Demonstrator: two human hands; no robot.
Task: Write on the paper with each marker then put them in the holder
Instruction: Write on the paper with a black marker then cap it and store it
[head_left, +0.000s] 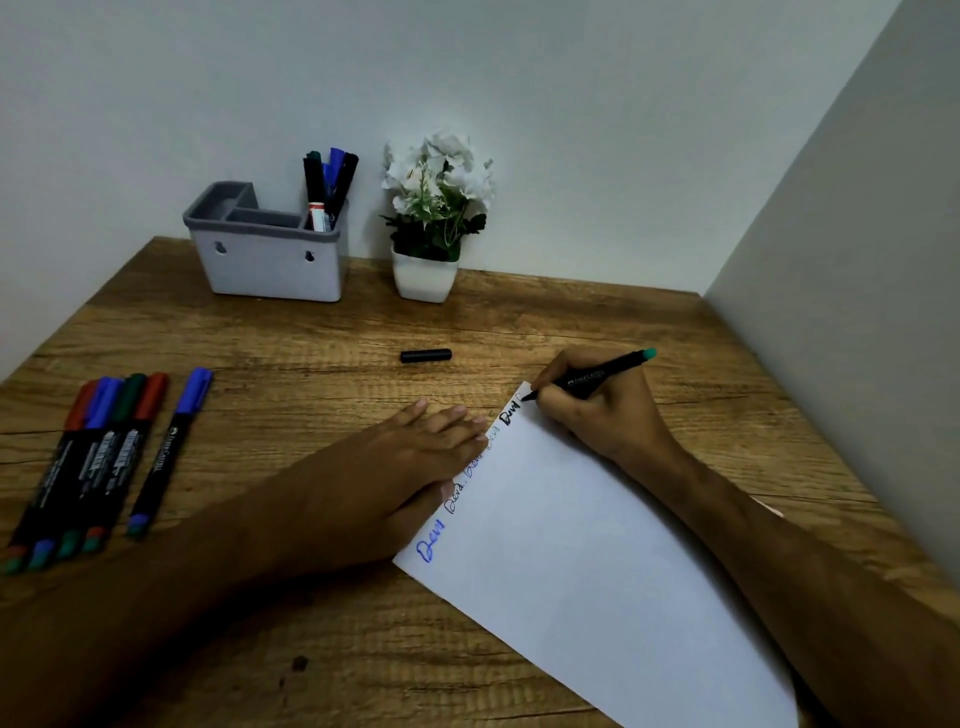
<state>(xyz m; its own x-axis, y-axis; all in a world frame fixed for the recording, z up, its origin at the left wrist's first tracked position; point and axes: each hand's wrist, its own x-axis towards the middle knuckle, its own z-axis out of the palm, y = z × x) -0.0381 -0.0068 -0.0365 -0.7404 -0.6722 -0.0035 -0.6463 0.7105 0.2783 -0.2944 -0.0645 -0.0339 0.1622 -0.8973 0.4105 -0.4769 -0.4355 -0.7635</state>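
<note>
A white paper (587, 561) lies slanted on the wooden desk, with several words in blue and black along its upper edge. My right hand (597, 410) grips an uncapped black marker (592, 375), whose tip touches the paper's far corner. The marker's black cap (426, 356) lies loose on the desk behind the paper. My left hand (395, 467) rests flat, fingers spread, on the paper's left edge. Several capped markers (98, 457) in red, blue and green lie in a row at the left. The grey holder (270, 249) at the back has several markers (328, 189) in its right compartment.
A white pot with white flowers (434, 218) stands right of the holder against the back wall. A side wall (857, 312) borders the desk on the right. The wooden desk (311, 332) shows bare wood between the holder and my hands.
</note>
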